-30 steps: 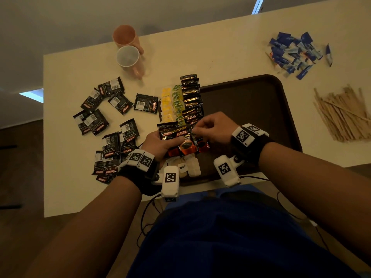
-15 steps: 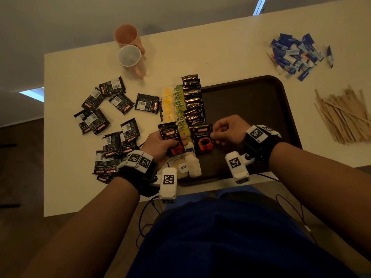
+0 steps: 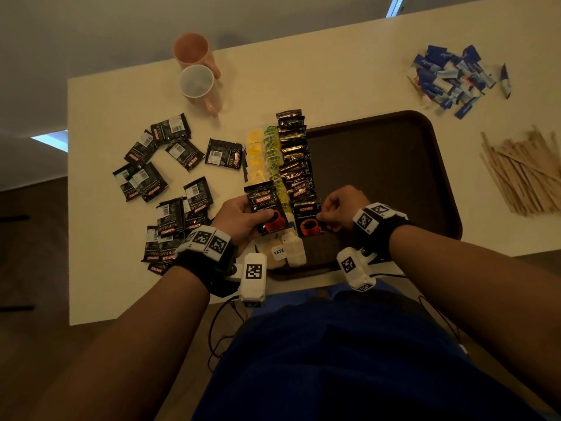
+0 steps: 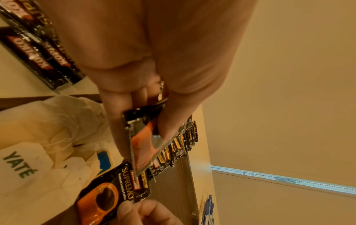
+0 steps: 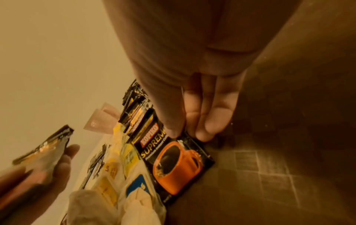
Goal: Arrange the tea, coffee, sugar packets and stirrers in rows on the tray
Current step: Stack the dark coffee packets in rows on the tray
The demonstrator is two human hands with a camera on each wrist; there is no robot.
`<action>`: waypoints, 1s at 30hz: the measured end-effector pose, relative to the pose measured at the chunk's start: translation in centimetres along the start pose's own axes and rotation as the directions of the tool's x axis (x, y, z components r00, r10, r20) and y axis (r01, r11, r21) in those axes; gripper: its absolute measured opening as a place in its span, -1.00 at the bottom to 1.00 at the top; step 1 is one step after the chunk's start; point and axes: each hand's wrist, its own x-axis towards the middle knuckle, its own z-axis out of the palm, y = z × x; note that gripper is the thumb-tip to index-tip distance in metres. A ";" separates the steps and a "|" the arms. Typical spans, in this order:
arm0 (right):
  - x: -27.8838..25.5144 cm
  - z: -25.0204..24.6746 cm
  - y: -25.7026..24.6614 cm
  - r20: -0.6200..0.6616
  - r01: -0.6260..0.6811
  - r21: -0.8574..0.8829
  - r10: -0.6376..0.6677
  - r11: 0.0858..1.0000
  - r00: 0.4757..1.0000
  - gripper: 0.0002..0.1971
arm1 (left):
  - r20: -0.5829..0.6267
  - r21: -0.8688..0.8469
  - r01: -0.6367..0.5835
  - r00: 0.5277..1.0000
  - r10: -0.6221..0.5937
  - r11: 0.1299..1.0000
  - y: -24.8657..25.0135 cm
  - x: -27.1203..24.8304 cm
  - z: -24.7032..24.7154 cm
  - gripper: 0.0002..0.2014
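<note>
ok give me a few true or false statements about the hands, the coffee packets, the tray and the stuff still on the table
1. The left hand holds a coffee packet off the tray. True.
2. The right hand is empty. False: it pinches the edge of a coffee packet lying at the near end of the coffee row.
3. The wooden stirrers are already on the tray. False: they lie in a pile on the table to the tray's right.
4. The blue sugar packets lie on the table beyond the tray. True.
5. Both cups stand upright. False: they lie on their sides.
</note>
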 end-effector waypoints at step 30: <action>-2.6 -1.2 -5.6 0.045 0.237 0.255 -0.256 0.937 0.966 -0.89 | 0.088 -0.114 0.078 0.994 -0.069 0.990 0.9 -0.5 0.9 -0.65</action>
